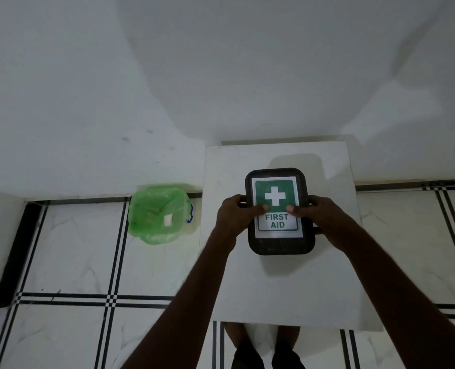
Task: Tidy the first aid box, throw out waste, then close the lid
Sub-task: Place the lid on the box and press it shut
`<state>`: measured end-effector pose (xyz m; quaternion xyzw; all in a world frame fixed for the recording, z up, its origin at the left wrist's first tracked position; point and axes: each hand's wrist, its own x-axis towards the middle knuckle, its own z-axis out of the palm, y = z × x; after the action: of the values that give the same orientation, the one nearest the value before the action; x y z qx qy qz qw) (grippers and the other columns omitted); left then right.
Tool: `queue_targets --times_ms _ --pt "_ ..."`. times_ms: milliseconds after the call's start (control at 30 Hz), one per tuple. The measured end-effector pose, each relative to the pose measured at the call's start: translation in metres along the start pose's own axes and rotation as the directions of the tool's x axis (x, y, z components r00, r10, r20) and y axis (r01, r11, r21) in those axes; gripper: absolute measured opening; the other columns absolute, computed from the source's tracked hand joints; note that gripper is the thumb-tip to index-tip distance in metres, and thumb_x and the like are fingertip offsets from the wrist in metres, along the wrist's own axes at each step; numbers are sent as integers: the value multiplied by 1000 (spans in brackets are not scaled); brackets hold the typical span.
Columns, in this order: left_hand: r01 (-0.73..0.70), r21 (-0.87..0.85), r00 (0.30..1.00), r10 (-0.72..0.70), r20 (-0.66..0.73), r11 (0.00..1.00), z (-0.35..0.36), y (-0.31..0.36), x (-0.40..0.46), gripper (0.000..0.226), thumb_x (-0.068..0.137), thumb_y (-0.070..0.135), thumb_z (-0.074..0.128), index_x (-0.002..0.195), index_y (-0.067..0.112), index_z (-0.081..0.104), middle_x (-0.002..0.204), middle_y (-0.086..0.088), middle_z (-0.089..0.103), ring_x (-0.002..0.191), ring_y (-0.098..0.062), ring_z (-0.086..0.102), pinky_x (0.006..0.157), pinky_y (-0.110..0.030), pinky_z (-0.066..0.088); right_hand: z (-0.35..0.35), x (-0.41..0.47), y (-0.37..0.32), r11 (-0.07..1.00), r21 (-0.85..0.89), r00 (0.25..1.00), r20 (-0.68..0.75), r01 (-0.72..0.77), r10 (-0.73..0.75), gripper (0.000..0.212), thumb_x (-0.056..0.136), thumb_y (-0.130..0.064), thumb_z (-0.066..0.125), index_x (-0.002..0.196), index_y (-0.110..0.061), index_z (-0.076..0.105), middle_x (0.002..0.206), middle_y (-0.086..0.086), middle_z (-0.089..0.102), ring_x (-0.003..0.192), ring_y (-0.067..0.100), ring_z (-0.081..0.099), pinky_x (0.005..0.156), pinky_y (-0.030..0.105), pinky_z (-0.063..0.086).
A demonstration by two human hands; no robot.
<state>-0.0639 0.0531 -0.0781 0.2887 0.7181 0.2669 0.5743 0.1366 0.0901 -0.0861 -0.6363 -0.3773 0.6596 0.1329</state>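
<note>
A dark first aid box (281, 245) lies on a white table (279, 288), its lid down, with a green-and-white "FIRST AID" label on top. My left hand (234, 214) grips the box's left side, thumb resting on the label. On the opposite side my right hand (318, 213) holds the box the same way, thumb on the label. The box's contents are hidden under the lid.
A bin lined with a green bag (158, 213) stands on the tiled floor left of the table, with a small white piece inside. A white wall runs behind the table. My feet show below the table's near edge.
</note>
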Motion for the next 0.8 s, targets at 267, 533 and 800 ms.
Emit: queue_targets --times_ms 267,533,800 --pt "-29 -63 999 31 23 998 7 -19 -8 38 95 30 59 132 19 58 120 -1 71 107 -21 69 92 -41 58 10 -2 16 994 106 1000 -25 16 -13 33 91 -25 63 123 -17 58 107 5 73 90 22 69 66 34 53" --pt "-85 -64 996 84 -23 994 14 9 15 36 96 27 58 131 19 59 116 -4 73 102 -21 70 94 -43 57 7 22 -7 993 60 990 -109 99 -93 33 93 -30 61 121 -13 59 105 8 73 91 29 71 86 47 58" --pt "-84 -67 996 83 -21 994 15 30 32 43 95 32 58 134 16 56 122 -7 70 107 -24 68 97 -44 55 -3 33 -28 994 34 987 -125 104 -99 40 91 -37 62 122 -11 59 106 9 72 92 28 69 76 41 56"
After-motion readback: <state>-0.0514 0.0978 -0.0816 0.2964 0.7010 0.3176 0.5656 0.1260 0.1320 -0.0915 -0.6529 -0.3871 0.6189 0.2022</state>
